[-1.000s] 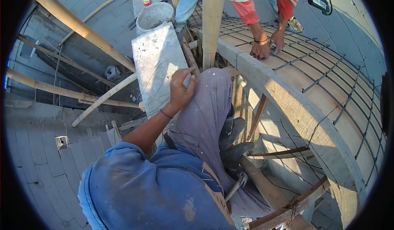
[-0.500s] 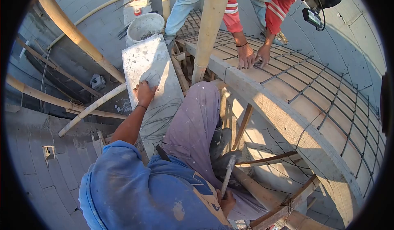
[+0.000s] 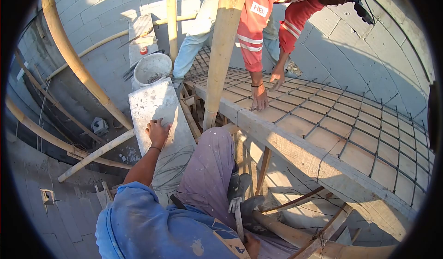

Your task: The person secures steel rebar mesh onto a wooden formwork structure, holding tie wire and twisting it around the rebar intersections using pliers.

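My left hand (image 3: 158,133) rests on a pale, cement-spattered board (image 3: 150,101), fingers apart and slightly bent. Thin loose wires (image 3: 173,169) lie on the same board, between that hand and my knee. Low down beside my thigh, my right hand (image 3: 252,246) is closed around the handle of a hammer (image 3: 238,219), its head pointing up and away from me. Part of this hand is hidden by my blue shirt.
A co-worker in a red sleeve (image 3: 251,37) leans over a rebar mesh (image 3: 344,120) on curved formwork. A wooden beam (image 3: 295,143) edges it. A bamboo pole (image 3: 216,69) stands upright ahead. Beyond the board is a white bucket (image 3: 152,69). More bamboo (image 3: 74,56) crosses at left.
The view has tilted upward, so the scene sits lower. The co-worker's hands, close together before, are now apart. My left hand stays on the board; my right still grips the hammer.
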`<move>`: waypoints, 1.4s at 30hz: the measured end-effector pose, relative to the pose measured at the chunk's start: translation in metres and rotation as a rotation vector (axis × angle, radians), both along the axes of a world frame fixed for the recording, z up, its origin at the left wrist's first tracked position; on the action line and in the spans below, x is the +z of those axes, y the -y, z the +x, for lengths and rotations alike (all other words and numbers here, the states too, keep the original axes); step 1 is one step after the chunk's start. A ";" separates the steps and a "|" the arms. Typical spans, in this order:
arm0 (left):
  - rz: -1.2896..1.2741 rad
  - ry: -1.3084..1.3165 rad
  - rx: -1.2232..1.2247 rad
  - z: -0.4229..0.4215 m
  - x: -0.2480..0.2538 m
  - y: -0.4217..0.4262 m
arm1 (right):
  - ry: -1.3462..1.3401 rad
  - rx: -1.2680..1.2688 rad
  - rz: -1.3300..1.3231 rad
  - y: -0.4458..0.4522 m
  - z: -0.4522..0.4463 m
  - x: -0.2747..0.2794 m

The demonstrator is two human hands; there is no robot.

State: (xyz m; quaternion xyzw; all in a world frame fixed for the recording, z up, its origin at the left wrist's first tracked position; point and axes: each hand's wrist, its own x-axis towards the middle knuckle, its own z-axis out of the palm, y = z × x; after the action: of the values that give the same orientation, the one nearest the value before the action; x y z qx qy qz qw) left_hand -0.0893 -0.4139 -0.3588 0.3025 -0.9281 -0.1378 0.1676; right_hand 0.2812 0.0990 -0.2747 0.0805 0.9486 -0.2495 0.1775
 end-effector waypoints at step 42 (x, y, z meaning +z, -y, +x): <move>0.015 0.179 0.120 0.004 -0.020 0.013 | -0.012 0.280 -0.335 0.112 -0.181 0.058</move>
State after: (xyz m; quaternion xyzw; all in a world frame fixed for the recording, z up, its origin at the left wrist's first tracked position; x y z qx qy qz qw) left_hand -0.0855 -0.4273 -0.3793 0.3699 -0.9186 -0.1071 0.0894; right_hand 0.1001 -0.0127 -0.2164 -0.0842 0.8968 -0.3770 0.2157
